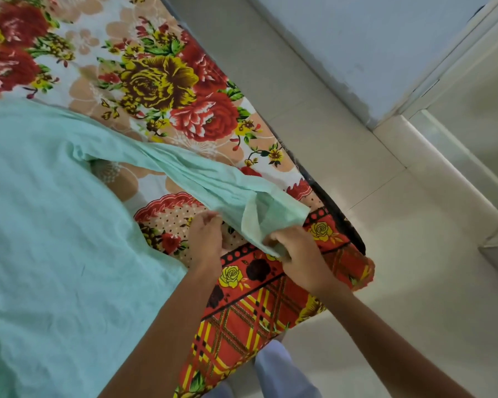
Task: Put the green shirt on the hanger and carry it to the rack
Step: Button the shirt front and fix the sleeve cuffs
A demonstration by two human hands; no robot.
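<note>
A pale mint-green cotton shirt lies spread over the bed's floral sheet, its body covering the left half of the bed, with one long sleeve stretched toward the bed's right edge, near the corner closest to the person. Both hands are at the cuff end of that sleeve. The right hand has its fingers curled round the cuff, bunching the fabric just above the red-and-yellow patterned border of the sheet. The left hand sits just beside it, fingers bent with their tips at the sleeve's lower edge; whether it truly pinches the cloth or only touches it I cannot tell.

No hanger and no rack are in view, so the task looks to be at its start, with the shirt being straightened or gathered.

The risks, as I judge them: lifting by the cuff alone would drag the whole shirt across the bed, twisting the sleeve and leaving the neck opening hard to find for the hanger. The cuff lies close to the bed's edge, so a loose grip could let the sleeve slide off onto the pale tiled floor and pull more fabric after it.
</note>
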